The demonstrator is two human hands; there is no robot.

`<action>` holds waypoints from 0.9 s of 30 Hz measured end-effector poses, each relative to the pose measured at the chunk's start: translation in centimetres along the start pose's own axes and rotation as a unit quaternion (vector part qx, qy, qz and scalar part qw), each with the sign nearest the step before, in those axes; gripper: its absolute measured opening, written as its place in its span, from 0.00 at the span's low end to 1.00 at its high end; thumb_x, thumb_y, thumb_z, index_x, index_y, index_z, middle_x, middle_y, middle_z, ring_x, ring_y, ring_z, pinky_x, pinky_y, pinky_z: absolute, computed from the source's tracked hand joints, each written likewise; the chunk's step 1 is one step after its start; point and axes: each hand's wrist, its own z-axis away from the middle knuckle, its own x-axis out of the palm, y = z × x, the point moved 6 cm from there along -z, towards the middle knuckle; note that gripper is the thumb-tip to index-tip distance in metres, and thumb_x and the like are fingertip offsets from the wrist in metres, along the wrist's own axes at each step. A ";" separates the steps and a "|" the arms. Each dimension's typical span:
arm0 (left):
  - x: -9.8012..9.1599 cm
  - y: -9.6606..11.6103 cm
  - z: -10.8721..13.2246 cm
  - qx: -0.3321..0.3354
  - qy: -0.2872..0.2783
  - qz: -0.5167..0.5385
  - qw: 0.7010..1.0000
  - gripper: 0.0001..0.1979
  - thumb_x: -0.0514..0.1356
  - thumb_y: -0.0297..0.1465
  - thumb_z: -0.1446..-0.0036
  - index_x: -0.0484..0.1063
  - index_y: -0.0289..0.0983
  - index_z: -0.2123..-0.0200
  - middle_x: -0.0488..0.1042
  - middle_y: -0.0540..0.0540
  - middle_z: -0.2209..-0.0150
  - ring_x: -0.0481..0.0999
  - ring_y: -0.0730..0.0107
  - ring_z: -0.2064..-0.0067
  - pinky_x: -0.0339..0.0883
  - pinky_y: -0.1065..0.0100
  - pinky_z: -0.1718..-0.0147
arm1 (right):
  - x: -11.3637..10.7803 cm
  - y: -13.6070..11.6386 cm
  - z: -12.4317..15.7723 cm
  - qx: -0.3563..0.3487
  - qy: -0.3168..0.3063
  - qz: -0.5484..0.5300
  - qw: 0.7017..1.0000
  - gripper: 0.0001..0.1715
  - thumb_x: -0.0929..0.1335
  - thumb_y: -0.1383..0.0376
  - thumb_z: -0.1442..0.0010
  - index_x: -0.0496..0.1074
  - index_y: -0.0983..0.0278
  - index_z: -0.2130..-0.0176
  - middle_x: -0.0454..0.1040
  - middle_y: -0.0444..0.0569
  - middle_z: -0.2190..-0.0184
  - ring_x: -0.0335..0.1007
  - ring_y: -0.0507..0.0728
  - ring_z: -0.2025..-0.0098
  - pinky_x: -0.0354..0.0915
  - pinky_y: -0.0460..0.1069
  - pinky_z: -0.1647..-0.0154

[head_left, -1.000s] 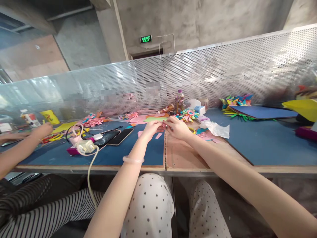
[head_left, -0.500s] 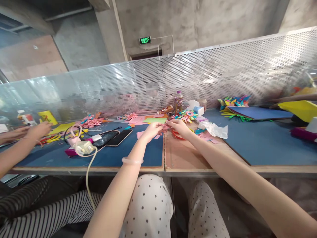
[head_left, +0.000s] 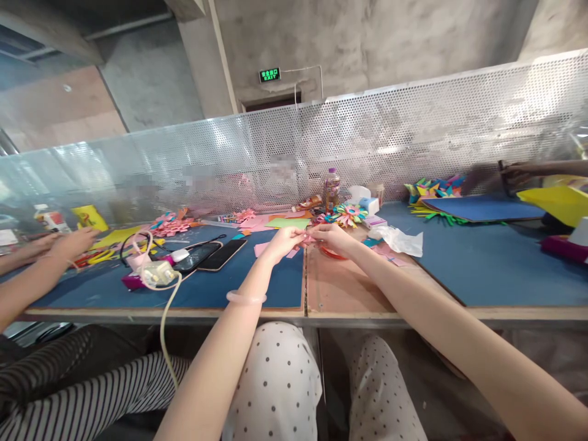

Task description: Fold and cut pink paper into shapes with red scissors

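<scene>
Over the seam between the blue mat and the bare wood, my left hand [head_left: 285, 242] and my right hand [head_left: 334, 237] meet, fingertips pinched together. Between them is a small piece of pink paper [head_left: 308, 238], mostly hidden by the fingers. Below my right hand lies a red ring-shaped thing [head_left: 331, 253], partly covered. Pink paper pieces [head_left: 261, 248] rest beside my left hand. Just beyond the hands are a green sheet of paper [head_left: 288, 223] and a multicoloured paper flower [head_left: 350, 215].
Left of my hands lie two phones [head_left: 222, 255] and a power strip [head_left: 158, 273] with a cable hanging over the edge. A bottle [head_left: 331, 188] stands near the perforated metal screen [head_left: 257, 153]. Crumpled white paper [head_left: 402, 240] lies right. Other people's hands [head_left: 76, 242] work at both sides.
My fingers have drawn slightly closer together around the pink paper. At the far right, another person's hand has risen and now holds a dark object upright.
</scene>
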 end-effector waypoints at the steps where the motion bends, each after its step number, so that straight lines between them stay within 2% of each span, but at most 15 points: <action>1: 0.0 0.0 0.0 0.001 -0.002 0.000 1.000 0.11 0.62 0.34 0.51 0.73 0.30 0.68 0.76 0.39 0.68 0.73 0.70 0.70 0.64 0.68 0.69 | 0.0 -0.1 0.0 -0.001 0.002 0.003 1.000 0.17 0.74 0.57 0.57 0.75 0.67 0.69 0.75 0.52 0.70 0.70 0.53 0.68 0.64 0.47 0.69; 9: 0.0 0.2 0.2 -0.013 -0.004 -0.026 1.000 0.15 0.61 0.37 0.50 0.75 0.31 0.65 0.77 0.37 0.64 0.74 0.69 0.69 0.62 0.70 0.72 | -0.1 -0.4 0.0 -0.026 0.019 0.075 0.997 0.19 0.72 0.55 0.57 0.75 0.68 0.70 0.74 0.51 0.73 0.69 0.54 0.70 0.63 0.47 0.69; 18: 0.4 0.5 0.4 -0.015 -0.031 -0.013 0.999 0.18 0.61 0.37 0.50 0.74 0.31 0.59 0.76 0.37 0.60 0.75 0.67 0.64 0.64 0.67 0.66 | -0.8 -0.9 -0.2 -0.050 0.055 0.107 0.991 0.14 0.72 0.58 0.57 0.74 0.67 0.75 0.70 0.46 0.81 0.66 0.52 0.75 0.60 0.46 0.74; 23: 0.4 0.3 0.4 -0.028 -0.023 -0.013 0.999 0.16 0.61 0.35 0.50 0.74 0.32 0.60 0.76 0.38 0.61 0.75 0.67 0.65 0.65 0.66 0.65 | -0.7 -0.8 -0.3 -0.047 0.052 0.088 0.994 0.12 0.72 0.59 0.57 0.72 0.66 0.76 0.72 0.46 0.78 0.67 0.51 0.74 0.61 0.45 0.72; 27: -0.1 0.5 0.3 -0.019 0.009 0.023 1.000 0.14 0.61 0.34 0.51 0.73 0.31 0.63 0.76 0.38 0.62 0.75 0.67 0.65 0.66 0.66 0.65 | -0.3 -0.7 -0.3 -0.031 0.034 0.032 0.998 0.12 0.70 0.58 0.53 0.74 0.65 0.72 0.74 0.49 0.70 0.69 0.53 0.68 0.64 0.46 0.67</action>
